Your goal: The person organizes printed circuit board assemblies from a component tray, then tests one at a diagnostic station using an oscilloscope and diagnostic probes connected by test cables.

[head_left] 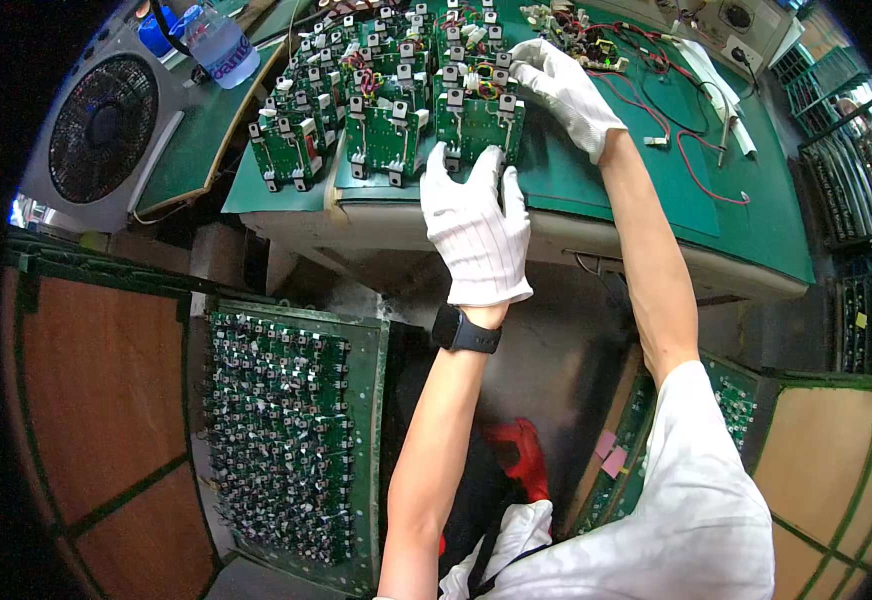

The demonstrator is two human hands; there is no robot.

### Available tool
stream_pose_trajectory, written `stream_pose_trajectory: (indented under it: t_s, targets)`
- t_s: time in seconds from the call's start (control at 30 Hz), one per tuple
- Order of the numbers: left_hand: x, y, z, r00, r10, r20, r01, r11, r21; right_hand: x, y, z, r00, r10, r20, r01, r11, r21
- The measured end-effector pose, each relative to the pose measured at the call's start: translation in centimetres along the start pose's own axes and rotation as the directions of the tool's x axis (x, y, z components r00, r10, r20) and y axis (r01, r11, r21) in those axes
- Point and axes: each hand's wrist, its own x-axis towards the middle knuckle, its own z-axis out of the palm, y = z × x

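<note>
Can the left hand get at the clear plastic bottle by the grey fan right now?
Probably not directly: rows of upright green circuit boards stand between the white-gloved left hand and the clear plastic bottle; it would likely have to go around or over.

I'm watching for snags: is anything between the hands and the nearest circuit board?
Nothing visible: the left hand is at the lower edge of the circuit board, the right hand near its upper right corner.

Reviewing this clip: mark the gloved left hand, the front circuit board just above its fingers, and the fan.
Left hand (477, 228): head view, on the back of the white glove.
Front circuit board (477, 123): head view, middle of its green face.
Fan (102, 128): head view, on its dark round grille.
</note>
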Motion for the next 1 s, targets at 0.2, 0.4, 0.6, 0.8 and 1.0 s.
stream_pose_trajectory:
  t_s: [0.2,0.4,0.6,0.8,1.0]
  targets:
    - [1.3,0.9,0.3,0.993,-0.093,-0.075,0.091,0.995,-0.033,-0.6,1.4,-0.3,0.998,0.046,0.041,-0.059,0.901,0.429]
    - [1.9,1.0,-0.2,0.988,-0.152,-0.021,0.151,0.988,-0.036,-1.4,1.4,-0.4,0.995,0.082,0.051,-0.096,0.779,0.620]
    - [2.6,1.1,-0.8,0.999,-0.041,0.003,0.042,0.999,-0.011,-2.5,0.2,-1.5,0.992,0.056,0.116,-0.115,0.783,0.612]
    - [4.7,2.4,-1.9,0.933,-0.160,0.324,0.134,0.986,0.101,-3.3,-0.4,-2.3,0.980,0.051,0.195,-0.167,0.745,0.646]
    - [6.1,-0.9,0.8,0.948,0.000,0.319,0.015,0.999,-0.044,-3.6,2.4,-2.2,0.986,-0.136,0.096,0.066,0.848,0.526]
